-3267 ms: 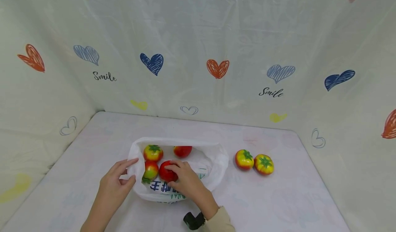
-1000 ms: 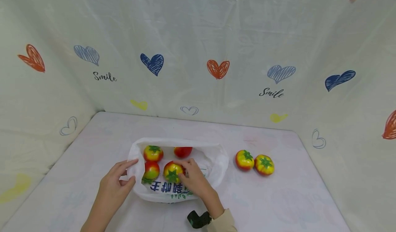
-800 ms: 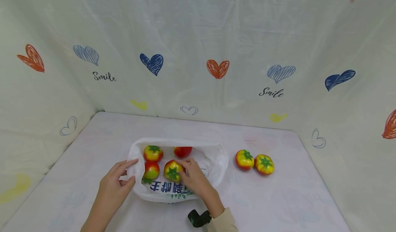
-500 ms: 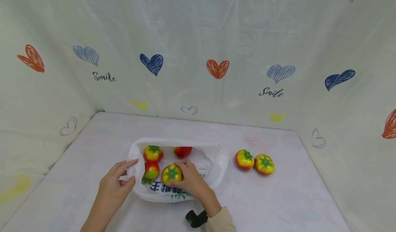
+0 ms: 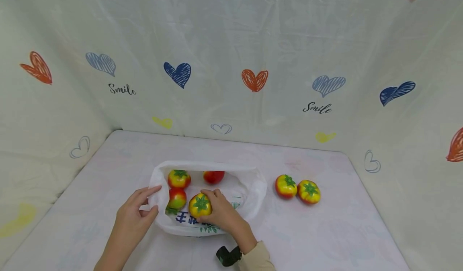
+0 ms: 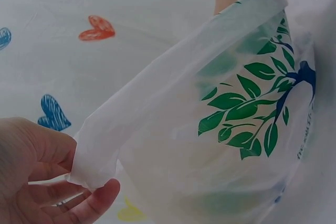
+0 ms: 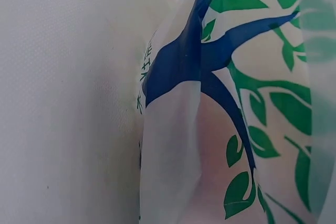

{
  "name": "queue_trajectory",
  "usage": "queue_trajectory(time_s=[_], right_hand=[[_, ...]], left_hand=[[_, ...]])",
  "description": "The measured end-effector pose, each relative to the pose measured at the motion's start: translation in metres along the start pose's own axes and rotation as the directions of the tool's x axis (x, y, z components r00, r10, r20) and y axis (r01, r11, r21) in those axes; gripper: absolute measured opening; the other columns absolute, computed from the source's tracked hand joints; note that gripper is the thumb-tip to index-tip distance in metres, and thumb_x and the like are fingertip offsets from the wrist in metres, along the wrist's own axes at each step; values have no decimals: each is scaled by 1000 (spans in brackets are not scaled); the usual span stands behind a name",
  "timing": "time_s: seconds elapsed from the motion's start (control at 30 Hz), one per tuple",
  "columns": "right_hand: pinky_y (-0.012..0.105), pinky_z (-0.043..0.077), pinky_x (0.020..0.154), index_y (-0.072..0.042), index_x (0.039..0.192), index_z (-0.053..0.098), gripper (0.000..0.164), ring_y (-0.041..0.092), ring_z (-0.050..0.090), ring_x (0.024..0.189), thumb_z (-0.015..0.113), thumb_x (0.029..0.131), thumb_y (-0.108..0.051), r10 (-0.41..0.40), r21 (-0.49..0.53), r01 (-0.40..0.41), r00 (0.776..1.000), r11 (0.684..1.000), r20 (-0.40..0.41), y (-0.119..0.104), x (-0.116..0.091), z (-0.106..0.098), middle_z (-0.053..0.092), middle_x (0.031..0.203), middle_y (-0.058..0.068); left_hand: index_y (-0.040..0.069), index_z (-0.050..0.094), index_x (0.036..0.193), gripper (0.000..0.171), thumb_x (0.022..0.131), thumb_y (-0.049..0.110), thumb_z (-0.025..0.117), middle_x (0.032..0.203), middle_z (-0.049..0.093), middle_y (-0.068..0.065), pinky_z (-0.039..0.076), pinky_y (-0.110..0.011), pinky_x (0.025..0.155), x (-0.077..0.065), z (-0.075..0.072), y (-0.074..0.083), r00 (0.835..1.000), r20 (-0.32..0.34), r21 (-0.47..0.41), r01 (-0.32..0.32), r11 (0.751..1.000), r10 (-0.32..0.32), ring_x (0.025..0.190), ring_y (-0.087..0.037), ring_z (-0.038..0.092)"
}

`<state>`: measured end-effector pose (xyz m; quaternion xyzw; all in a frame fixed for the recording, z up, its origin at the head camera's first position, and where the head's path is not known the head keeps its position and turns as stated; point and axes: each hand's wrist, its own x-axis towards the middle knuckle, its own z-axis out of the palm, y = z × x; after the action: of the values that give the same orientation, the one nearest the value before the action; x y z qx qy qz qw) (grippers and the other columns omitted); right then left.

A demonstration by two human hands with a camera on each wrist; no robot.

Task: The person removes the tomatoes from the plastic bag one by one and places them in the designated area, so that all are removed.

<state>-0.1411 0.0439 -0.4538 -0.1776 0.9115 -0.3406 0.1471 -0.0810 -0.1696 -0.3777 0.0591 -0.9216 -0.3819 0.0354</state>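
Note:
A white plastic bag [image 5: 249,206], printed with green leaves and dark lettering, lies with its mouth spread open in the head view. My left hand [image 5: 132,212] pinches the left edge of that mouth; the left wrist view shows the rim between thumb and fingers. Inside the bag, my right hand [image 5: 224,211] grips a yellow toy tomato [image 5: 200,205] with its green star-shaped top facing up. Three more toy tomatoes sit in the bag: one at the back left [image 5: 179,179], one below it [image 5: 177,199], and a red one at the back, partly hidden by the rim [image 5: 214,176].
Right of the bag, two red-and-yellow toy tomatoes [image 5: 286,186] [image 5: 309,192] lie side by side on the white tabletop [image 5: 336,231]. A black wrist device [image 5: 228,256] is at my right wrist. A pale curtain [image 5: 224,30] with printed hearts surrounds the table.
Within the bag, my right hand has turned the tomato from its red side to its green top and regripped it. My left hand stays at the bag's edge.

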Motion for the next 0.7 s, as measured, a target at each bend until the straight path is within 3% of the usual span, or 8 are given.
queue_trajectory(time_s=[0.3, 0.7], right_hand=[[38, 54, 84, -17, 135, 42, 71, 18, 50, 97, 76, 75, -34, 27, 46, -26, 999, 999, -25, -2, -7, -4, 46, 113, 6], [28, 54, 78, -16, 135, 41, 69, 16, 50, 97, 70, 75, -33, -30, 132, 50, 989, 990, -148, -5, -26, -19, 43, 113, 4]], left_hand=[[10, 52, 131, 48, 84, 7, 62, 131, 46, -18, 57, -27, 74, 0, -1, 0, 998, 42, -6, 47, 999, -47, 100, -28, 55], [9, 53, 130, 47, 84, 5, 61, 130, 48, -18, 57, -28, 75, 0, 0, 4, 999, 24, -6, 48, 999, -48, 99, -27, 54]])
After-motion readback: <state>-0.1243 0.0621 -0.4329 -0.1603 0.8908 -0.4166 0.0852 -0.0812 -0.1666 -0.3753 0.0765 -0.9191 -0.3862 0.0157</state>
